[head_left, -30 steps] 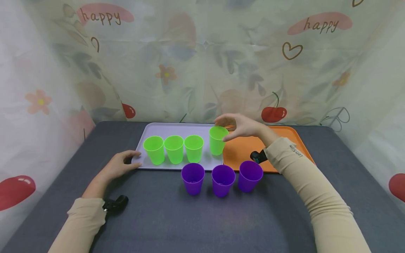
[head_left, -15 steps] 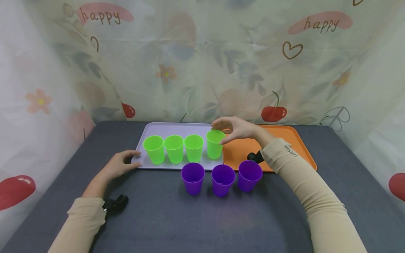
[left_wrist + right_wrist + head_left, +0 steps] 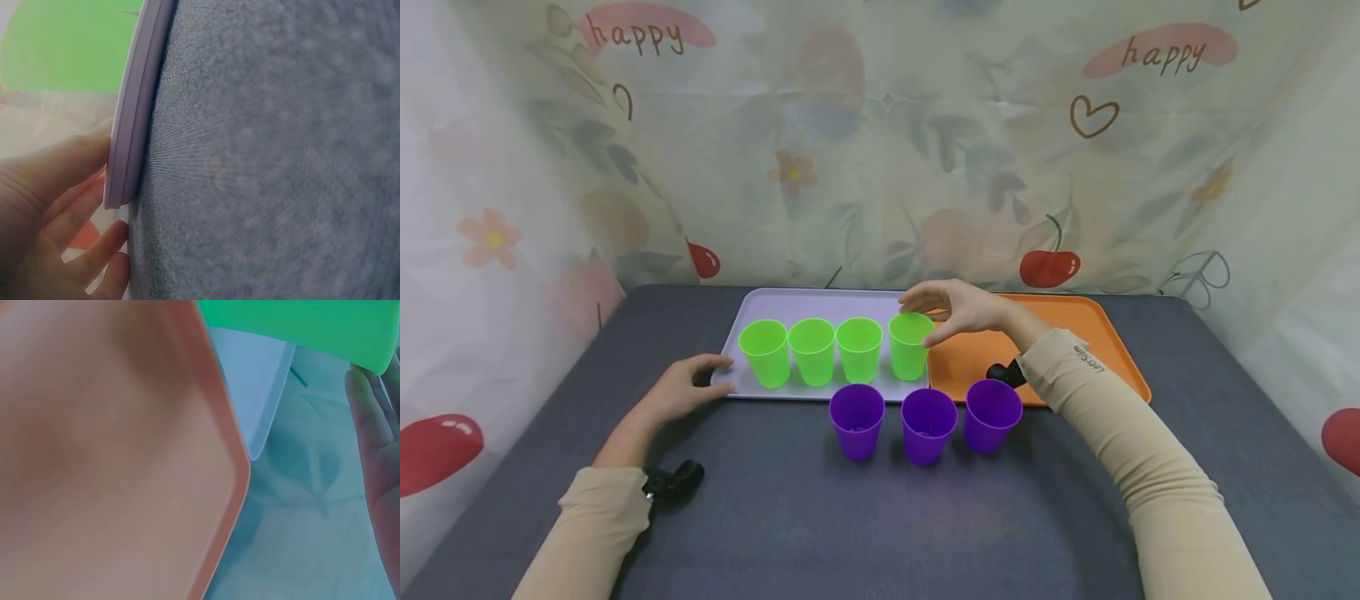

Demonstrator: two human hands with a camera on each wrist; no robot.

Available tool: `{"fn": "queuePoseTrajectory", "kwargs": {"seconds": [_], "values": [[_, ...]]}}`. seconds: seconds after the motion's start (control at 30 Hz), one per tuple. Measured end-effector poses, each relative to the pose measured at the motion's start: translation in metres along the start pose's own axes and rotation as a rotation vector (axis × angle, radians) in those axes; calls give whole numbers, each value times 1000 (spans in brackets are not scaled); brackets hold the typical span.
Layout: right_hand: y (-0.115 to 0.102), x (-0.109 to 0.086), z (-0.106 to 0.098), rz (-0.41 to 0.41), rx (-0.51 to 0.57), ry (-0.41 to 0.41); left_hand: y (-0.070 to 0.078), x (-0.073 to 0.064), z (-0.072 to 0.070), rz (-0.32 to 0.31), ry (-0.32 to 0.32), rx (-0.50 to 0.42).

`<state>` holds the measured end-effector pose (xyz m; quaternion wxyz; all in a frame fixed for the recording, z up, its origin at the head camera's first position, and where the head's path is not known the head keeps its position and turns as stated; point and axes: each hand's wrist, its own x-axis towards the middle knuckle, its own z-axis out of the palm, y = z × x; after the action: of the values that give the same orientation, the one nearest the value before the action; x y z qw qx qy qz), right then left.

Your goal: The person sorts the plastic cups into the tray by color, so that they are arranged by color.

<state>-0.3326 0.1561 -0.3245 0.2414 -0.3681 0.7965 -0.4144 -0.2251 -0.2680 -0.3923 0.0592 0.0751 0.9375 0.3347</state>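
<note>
In the head view, my right hand point(image 3: 961, 310) holds a bright green cup point(image 3: 910, 354) by its rim, thumb on the near side and fingers behind. The cup is upright at the right end of the lilac tray point(image 3: 827, 302), in line with three other green cups point(image 3: 812, 354). The right wrist view shows fingertips point(image 3: 361, 384) right at this cup's rim. My left hand point(image 3: 681, 392) rests against the tray's left edge with thumb and fingers apart. In the left wrist view, a finger and thumb touch the tray's rim point(image 3: 134, 119).
An orange tray point(image 3: 1060, 321) lies to the right, its edge against the lilac one. Three purple cups point(image 3: 857, 425) stand upright on the dark table point(image 3: 880, 533) in front of the trays. A patterned curtain point(image 3: 887, 150) hangs behind the table.
My right hand has brought the green cup slightly left and down onto the lilac tray, beside the other green cups. The left hand has stayed at the tray's edge.
</note>
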Motion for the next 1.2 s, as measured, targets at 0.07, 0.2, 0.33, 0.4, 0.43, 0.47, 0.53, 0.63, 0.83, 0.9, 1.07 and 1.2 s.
{"fn": "queuePoseTrajectory", "kwargs": {"seconds": [0.07, 0.2, 0.33, 0.4, 0.43, 0.47, 0.53, 0.63, 0.83, 0.9, 1.07, 1.2], "values": [[1, 0, 0, -2, 3, -1, 0, 0, 0, 2, -2, -1], [1, -1, 1, 3, 1, 0, 0, 1, 0, 4, -3, -7], [1, -2, 2, 0, 1, 0, -1, 1, 1, 7, -1, -6], [1, -2, 3, -3, 1, -1, -1, 1, 1, 10, 1, -5], [1, -2, 3, -5, 2, -1, -1, 1, 1, 11, 1, -5], [1, -1, 3, -8, 3, -2, -1, 1, 1, 12, 1, -5], [2, -1, 4, -10, 2, -2, -1, 1, 1, 14, 2, -6], [2, -1, 5, -17, 3, -3, -1, 1, 2, 17, 2, -5], [3, 0, 5, -15, 1, 3, -1, 1, 2, 15, 1, -4], [2, 0, 5, -21, 1, 2, -2, 1, 1, 13, 3, -2], [1, 3, 5, -32, 14, -11, -3, 1, 1, 18, 12, -3], [0, 4, 5, -25, 31, -20, -3, 2, 2, 23, 20, 9]]}}
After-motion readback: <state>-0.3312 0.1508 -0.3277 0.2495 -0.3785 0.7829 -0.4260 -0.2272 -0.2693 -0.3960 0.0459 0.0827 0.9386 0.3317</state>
